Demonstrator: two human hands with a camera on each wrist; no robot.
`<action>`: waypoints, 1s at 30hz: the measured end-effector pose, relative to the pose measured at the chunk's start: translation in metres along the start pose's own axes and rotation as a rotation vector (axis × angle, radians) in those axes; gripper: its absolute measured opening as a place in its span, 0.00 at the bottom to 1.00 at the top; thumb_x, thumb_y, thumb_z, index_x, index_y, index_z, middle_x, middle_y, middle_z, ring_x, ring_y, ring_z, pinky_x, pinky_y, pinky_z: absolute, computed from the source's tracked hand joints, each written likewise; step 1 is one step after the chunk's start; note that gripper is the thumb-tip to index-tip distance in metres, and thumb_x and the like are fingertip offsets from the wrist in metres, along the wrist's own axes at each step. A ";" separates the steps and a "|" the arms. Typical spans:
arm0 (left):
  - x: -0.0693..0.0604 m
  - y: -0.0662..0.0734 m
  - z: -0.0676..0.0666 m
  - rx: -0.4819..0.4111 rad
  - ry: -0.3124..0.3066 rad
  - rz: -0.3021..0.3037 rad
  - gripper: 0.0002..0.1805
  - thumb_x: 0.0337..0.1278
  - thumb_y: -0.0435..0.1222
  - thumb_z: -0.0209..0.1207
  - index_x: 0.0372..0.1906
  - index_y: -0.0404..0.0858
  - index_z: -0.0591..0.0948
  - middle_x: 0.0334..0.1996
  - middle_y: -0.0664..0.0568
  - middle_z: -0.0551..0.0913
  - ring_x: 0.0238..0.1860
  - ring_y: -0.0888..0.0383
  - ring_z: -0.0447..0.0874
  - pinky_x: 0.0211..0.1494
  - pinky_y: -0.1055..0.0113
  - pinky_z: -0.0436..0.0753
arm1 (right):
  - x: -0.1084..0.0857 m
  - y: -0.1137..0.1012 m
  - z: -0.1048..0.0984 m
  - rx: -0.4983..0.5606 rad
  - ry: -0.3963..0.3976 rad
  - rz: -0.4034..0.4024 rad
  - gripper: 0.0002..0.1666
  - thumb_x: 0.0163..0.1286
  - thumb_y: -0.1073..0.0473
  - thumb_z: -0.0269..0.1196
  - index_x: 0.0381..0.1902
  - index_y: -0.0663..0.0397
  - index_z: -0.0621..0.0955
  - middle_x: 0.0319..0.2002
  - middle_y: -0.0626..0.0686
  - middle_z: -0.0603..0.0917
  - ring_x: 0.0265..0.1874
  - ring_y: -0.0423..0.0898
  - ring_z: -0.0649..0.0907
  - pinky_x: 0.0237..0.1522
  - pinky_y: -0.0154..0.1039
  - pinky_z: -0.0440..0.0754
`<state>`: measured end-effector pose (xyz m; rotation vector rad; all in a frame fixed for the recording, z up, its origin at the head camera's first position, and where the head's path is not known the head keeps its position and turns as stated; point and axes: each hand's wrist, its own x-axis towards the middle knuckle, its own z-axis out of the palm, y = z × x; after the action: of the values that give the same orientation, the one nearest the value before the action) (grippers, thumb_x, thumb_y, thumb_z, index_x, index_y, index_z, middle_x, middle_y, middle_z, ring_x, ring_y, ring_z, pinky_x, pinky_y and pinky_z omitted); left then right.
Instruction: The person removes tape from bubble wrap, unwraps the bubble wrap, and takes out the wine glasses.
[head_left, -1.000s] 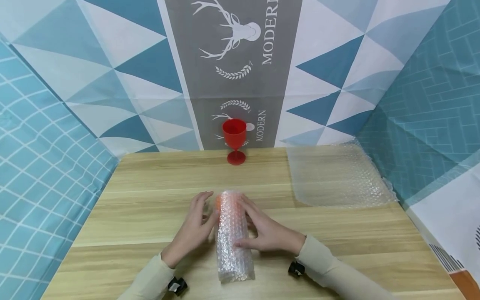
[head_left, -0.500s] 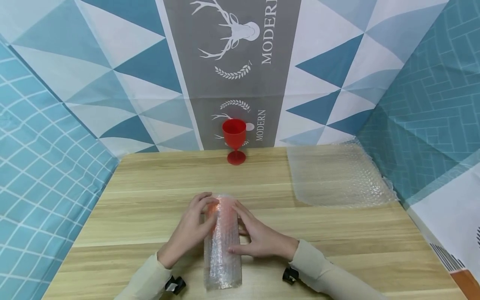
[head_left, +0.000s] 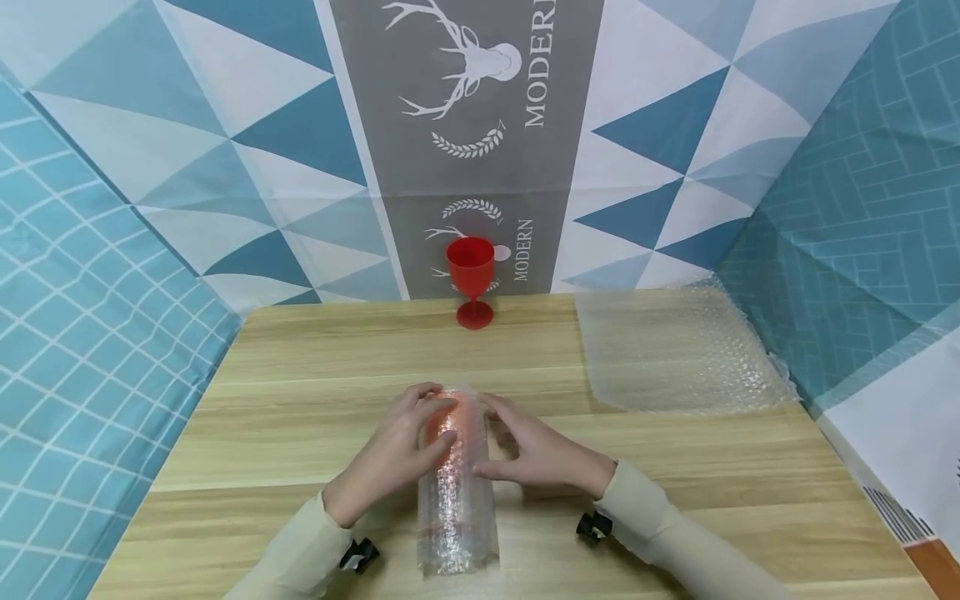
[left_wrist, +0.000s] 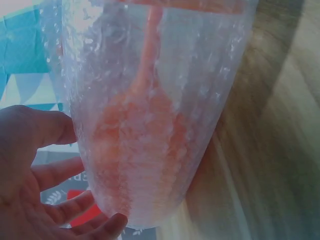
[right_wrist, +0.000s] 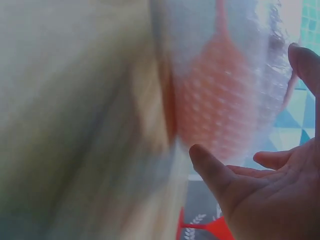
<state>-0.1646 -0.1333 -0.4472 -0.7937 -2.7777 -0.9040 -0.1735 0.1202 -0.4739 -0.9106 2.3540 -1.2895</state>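
A goblet wrapped in a roll of bubble wrap lies on the table, its orange-red bowl and stem showing through the clear layers in both wrist views. My left hand is at the left of the roll, its fingers reaching over the upper part where the bowl is. On the opposite side, my right hand has its thumb at the roll's right edge and its other fingers spread along the far end. In the right wrist view, those fingers are fairly straight and lie close to the wrap.
A red goblet stands upright at the table's back edge, beyond the roll. A flat sheet of bubble wrap lies at the back right. Patterned cloth walls enclose the wooden table at the back and sides.
The wrapped goblet first shifts left between my hands, then partly back to the right. Both hands move with it, and my left fingers now reach farther over the roll.
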 end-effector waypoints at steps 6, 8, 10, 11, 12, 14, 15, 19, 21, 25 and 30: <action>0.004 0.005 0.005 0.055 -0.009 0.019 0.23 0.61 0.39 0.70 0.60 0.36 0.83 0.68 0.35 0.73 0.69 0.38 0.71 0.69 0.40 0.76 | 0.009 -0.003 -0.011 -0.044 0.070 0.015 0.58 0.68 0.37 0.69 0.83 0.50 0.52 0.82 0.60 0.55 0.73 0.62 0.71 0.67 0.53 0.78; 0.005 0.007 0.006 0.067 -0.009 0.022 0.23 0.62 0.40 0.70 0.60 0.37 0.83 0.68 0.36 0.74 0.70 0.38 0.71 0.69 0.40 0.76 | 0.013 -0.003 -0.014 -0.012 0.096 0.012 0.55 0.69 0.41 0.69 0.82 0.52 0.55 0.81 0.61 0.55 0.73 0.63 0.71 0.67 0.54 0.79; 0.007 0.008 0.007 0.073 -0.015 0.026 0.23 0.62 0.40 0.69 0.61 0.38 0.83 0.68 0.36 0.74 0.70 0.38 0.70 0.69 0.40 0.75 | 0.016 -0.004 -0.016 0.011 0.121 0.012 0.51 0.71 0.43 0.68 0.82 0.53 0.57 0.81 0.60 0.57 0.72 0.63 0.72 0.66 0.53 0.80; 0.008 0.009 0.007 0.072 -0.022 0.025 0.24 0.63 0.41 0.69 0.62 0.38 0.83 0.68 0.37 0.74 0.70 0.38 0.70 0.70 0.40 0.75 | 0.018 -0.004 -0.016 0.018 0.133 0.013 0.49 0.72 0.45 0.68 0.81 0.53 0.58 0.81 0.59 0.58 0.72 0.63 0.73 0.65 0.52 0.80; 0.008 0.010 0.007 0.071 -0.028 0.023 0.24 0.63 0.41 0.69 0.62 0.39 0.83 0.68 0.38 0.74 0.71 0.38 0.69 0.70 0.40 0.75 | 0.020 -0.004 -0.017 0.021 0.144 0.012 0.47 0.72 0.46 0.67 0.80 0.54 0.60 0.80 0.58 0.60 0.71 0.63 0.73 0.65 0.51 0.81; 0.010 0.011 0.008 0.067 -0.038 0.024 0.24 0.63 0.41 0.69 0.63 0.40 0.83 0.69 0.38 0.74 0.71 0.38 0.69 0.70 0.40 0.75 | 0.023 -0.004 -0.017 0.034 0.163 0.007 0.42 0.75 0.50 0.65 0.79 0.56 0.63 0.79 0.59 0.63 0.70 0.63 0.75 0.65 0.51 0.81; 0.010 0.011 0.008 0.065 -0.044 0.022 0.24 0.64 0.41 0.68 0.63 0.40 0.83 0.69 0.38 0.74 0.71 0.38 0.69 0.70 0.40 0.75 | 0.025 -0.005 -0.017 0.043 0.172 0.004 0.39 0.75 0.52 0.64 0.77 0.58 0.65 0.78 0.60 0.64 0.69 0.64 0.75 0.65 0.52 0.81; 0.012 0.012 0.007 0.060 -0.061 0.002 0.24 0.64 0.42 0.68 0.63 0.42 0.83 0.70 0.40 0.73 0.72 0.39 0.68 0.70 0.41 0.75 | 0.030 -0.005 -0.017 0.112 0.195 0.024 0.29 0.77 0.58 0.61 0.72 0.62 0.72 0.75 0.64 0.69 0.68 0.65 0.76 0.65 0.54 0.80; 0.012 0.012 0.007 0.058 -0.073 -0.012 0.24 0.65 0.43 0.68 0.63 0.43 0.83 0.70 0.41 0.73 0.72 0.39 0.68 0.71 0.41 0.75 | 0.032 -0.005 -0.016 0.130 0.201 0.039 0.26 0.77 0.59 0.61 0.69 0.63 0.75 0.72 0.64 0.73 0.67 0.64 0.78 0.65 0.52 0.81; 0.011 0.012 0.005 0.050 -0.093 -0.029 0.24 0.65 0.43 0.68 0.64 0.44 0.82 0.70 0.42 0.73 0.72 0.40 0.67 0.71 0.42 0.75 | 0.034 -0.004 -0.015 0.127 0.206 0.049 0.23 0.76 0.60 0.61 0.64 0.66 0.78 0.66 0.64 0.79 0.63 0.60 0.81 0.61 0.47 0.83; 0.010 0.010 0.004 0.036 -0.101 -0.036 0.25 0.65 0.44 0.67 0.65 0.43 0.82 0.71 0.43 0.72 0.73 0.42 0.67 0.72 0.43 0.74 | 0.035 -0.002 -0.015 0.106 0.216 0.042 0.22 0.76 0.60 0.62 0.63 0.66 0.80 0.63 0.63 0.82 0.61 0.60 0.83 0.59 0.45 0.85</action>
<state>-0.1678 -0.1193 -0.4423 -0.8083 -2.8952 -0.8403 -0.2068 0.1062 -0.4629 -0.7173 2.4208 -1.5485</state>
